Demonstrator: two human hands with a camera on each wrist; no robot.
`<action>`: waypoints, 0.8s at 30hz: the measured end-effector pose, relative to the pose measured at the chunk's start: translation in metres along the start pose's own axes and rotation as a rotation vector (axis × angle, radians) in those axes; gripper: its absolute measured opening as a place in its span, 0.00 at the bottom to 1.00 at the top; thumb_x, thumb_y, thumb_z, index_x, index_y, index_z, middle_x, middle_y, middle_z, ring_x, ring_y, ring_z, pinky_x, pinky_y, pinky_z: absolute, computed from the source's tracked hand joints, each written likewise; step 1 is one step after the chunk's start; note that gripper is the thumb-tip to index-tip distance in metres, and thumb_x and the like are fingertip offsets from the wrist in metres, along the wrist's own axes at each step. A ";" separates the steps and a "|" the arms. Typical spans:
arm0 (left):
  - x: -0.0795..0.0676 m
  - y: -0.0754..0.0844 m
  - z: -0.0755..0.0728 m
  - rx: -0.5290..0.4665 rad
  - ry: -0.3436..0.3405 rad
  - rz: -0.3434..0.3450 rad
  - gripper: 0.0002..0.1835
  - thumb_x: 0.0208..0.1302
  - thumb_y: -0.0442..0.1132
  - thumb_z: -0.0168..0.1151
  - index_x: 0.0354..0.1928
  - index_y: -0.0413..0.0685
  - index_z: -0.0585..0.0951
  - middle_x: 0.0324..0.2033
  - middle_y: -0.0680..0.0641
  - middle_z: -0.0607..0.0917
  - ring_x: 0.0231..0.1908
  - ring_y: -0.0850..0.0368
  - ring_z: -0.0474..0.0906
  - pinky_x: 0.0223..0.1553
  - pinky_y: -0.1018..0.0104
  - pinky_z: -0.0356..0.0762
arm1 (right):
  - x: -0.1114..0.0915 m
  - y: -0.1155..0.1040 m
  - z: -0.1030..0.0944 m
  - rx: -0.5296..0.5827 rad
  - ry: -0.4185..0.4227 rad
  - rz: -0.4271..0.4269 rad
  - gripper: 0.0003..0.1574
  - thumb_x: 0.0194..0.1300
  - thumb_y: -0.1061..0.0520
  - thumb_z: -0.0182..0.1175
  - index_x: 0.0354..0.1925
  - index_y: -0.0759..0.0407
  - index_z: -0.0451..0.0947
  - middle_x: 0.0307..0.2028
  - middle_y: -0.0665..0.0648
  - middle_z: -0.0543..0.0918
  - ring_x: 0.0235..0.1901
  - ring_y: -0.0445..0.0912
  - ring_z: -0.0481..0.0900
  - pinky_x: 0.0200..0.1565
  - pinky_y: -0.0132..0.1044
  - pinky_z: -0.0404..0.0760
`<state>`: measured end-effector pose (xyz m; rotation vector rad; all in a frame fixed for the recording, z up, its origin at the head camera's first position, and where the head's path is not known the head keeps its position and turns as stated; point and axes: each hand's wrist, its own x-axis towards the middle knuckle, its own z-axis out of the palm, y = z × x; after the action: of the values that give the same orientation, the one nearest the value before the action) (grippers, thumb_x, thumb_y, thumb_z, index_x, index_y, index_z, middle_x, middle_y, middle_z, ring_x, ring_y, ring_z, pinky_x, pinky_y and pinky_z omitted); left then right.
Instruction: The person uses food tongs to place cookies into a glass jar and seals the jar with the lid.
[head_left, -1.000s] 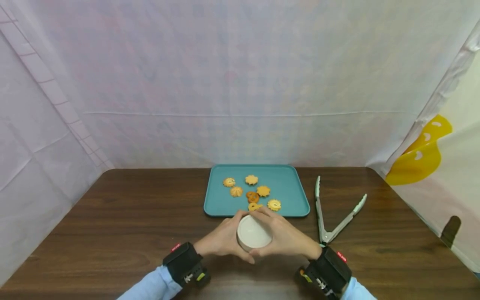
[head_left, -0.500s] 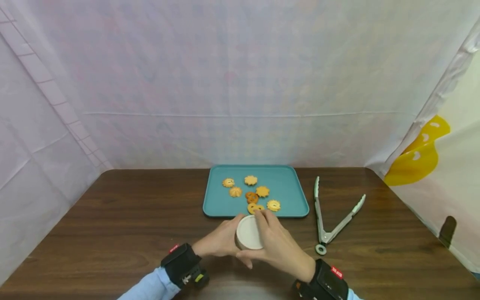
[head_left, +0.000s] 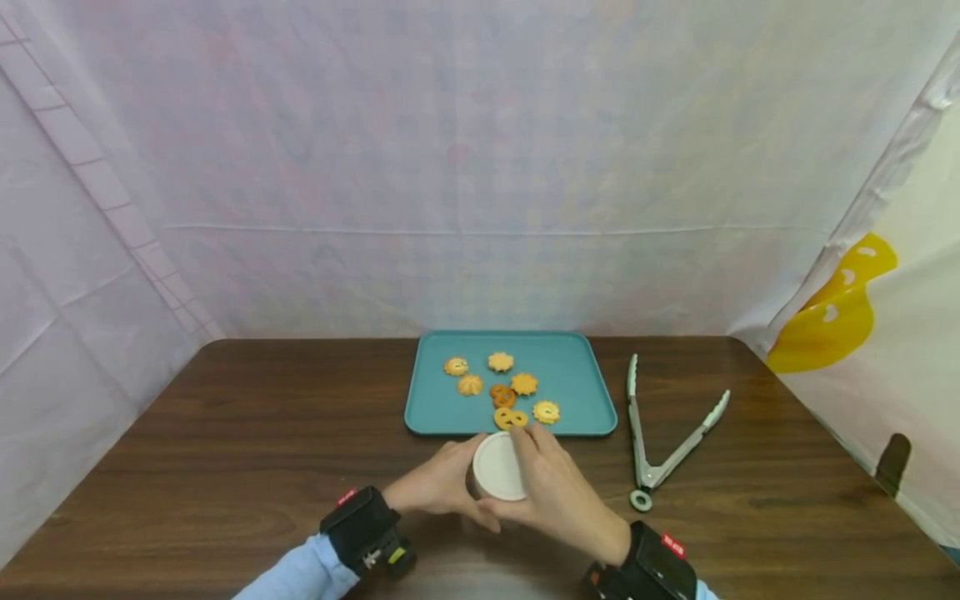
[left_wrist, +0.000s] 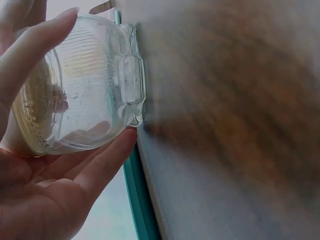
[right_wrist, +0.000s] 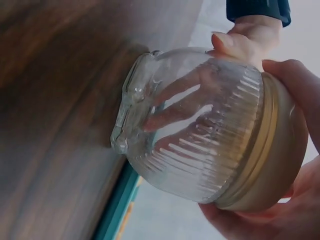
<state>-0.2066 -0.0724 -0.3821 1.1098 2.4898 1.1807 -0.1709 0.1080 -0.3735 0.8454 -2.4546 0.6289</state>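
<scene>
From my remote seat, I watch the glass jar (right_wrist: 200, 170) standing on the bench (head_left: 300, 433), left hand (head_left: 448, 483) fingers curled round it, right hand (head_left: 558, 500) fingers clamped on the lid (head_left: 498, 468). I judge it stiff, slick, breakable: best gripped round its ribbed sides.

Head camera looks down; close wrist cameras share the jar (right_wrist: 210, 135).

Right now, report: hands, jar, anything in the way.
Left hand holding the jar. Right hand gripping its lid. Jar upright, lid on top, base apparently on the table. No obstruction seen; tray beyond, tongs off right.
</scene>
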 end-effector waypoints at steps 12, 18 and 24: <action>0.001 -0.002 -0.001 0.009 -0.030 -0.003 0.49 0.31 0.49 0.75 0.60 0.45 0.63 0.53 0.43 0.77 0.49 0.55 0.72 0.52 0.60 0.75 | 0.009 0.017 -0.013 0.215 -0.251 -0.014 0.53 0.41 0.32 0.64 0.58 0.62 0.64 0.51 0.61 0.71 0.42 0.50 0.75 0.35 0.41 0.85; 0.002 -0.001 -0.001 0.038 -0.011 0.011 0.50 0.30 0.48 0.76 0.60 0.44 0.63 0.52 0.43 0.77 0.50 0.55 0.72 0.53 0.60 0.74 | 0.014 0.026 -0.015 0.304 -0.336 -0.071 0.51 0.43 0.35 0.64 0.59 0.60 0.63 0.50 0.56 0.69 0.44 0.48 0.74 0.39 0.39 0.84; 0.003 0.000 0.000 0.034 -0.006 0.004 0.49 0.29 0.47 0.76 0.59 0.43 0.64 0.52 0.43 0.77 0.49 0.54 0.72 0.53 0.60 0.75 | 0.010 0.017 -0.012 0.233 -0.283 -0.034 0.56 0.43 0.31 0.62 0.61 0.62 0.58 0.51 0.60 0.69 0.44 0.49 0.73 0.38 0.41 0.84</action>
<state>-0.2085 -0.0708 -0.3813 1.1257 2.5138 1.1382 -0.1858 0.1215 -0.3628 1.1334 -2.6438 0.8459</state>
